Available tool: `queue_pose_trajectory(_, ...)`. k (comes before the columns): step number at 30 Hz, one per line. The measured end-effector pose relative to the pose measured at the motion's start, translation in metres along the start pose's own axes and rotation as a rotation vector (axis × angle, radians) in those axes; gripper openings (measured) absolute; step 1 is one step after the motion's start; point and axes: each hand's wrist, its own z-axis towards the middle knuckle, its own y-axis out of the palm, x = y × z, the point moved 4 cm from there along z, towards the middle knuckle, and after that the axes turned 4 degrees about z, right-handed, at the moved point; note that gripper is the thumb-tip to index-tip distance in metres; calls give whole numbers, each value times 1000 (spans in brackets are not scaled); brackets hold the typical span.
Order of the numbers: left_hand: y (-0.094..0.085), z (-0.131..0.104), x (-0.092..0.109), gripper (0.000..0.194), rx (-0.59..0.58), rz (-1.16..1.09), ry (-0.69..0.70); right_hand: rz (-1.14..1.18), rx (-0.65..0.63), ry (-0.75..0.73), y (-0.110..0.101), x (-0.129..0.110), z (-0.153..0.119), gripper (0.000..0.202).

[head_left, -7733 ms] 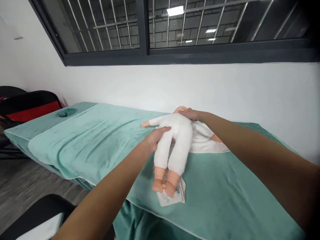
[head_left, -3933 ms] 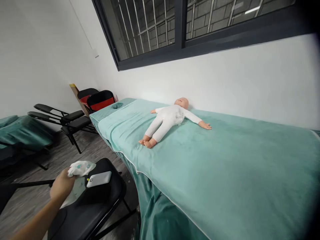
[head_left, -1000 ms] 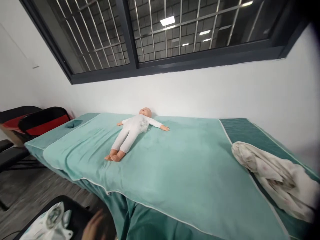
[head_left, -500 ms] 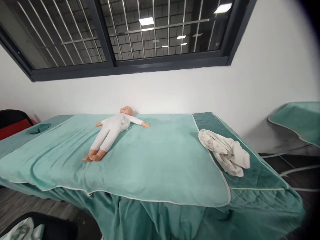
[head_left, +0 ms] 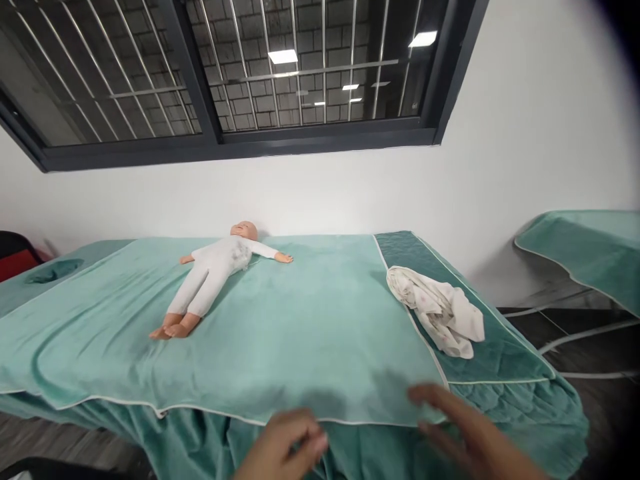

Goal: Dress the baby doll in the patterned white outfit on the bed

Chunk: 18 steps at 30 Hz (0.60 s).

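My left hand (head_left: 287, 445) is over the front edge of the bed at the bottom middle, fingers loosely curled and thumb a little apart, with nothing seen in it. To its right, my right hand (head_left: 465, 430) reaches in with thumb and fingers spread, blurred and holding nothing. Beyond my right hand lies a crumpled white cloth (head_left: 437, 310) with faint spots, apart from it. A baby doll (head_left: 215, 270) in a white bodysuit lies on its back at the left, arms outstretched, head toward the wall; neither hand touches it.
A light green cover (head_left: 320, 333) is spread over the bed, with a darker quilted sheet (head_left: 505, 353) at the right end. Behind is a white wall with a barred window (head_left: 320, 143). Another green-covered bed (head_left: 585, 247) stands at right, a black-and-red object (head_left: 17, 257) at far left.
Both my hands have come into view from below, over the bed's front edge. The view has shifted slightly to the right and up; the doll and cloth have not moved on the bed.
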Motion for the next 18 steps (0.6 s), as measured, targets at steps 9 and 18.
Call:
queue_pose_trajectory(9, 40, 225, 39, 28, 99, -611, 12, -670, 365, 82, -53, 67, 185, 51)
queue_pose_trajectory(18, 37, 241, 41, 57, 91, -968, 220, -52, 325, -11, -57, 4, 201, 34)
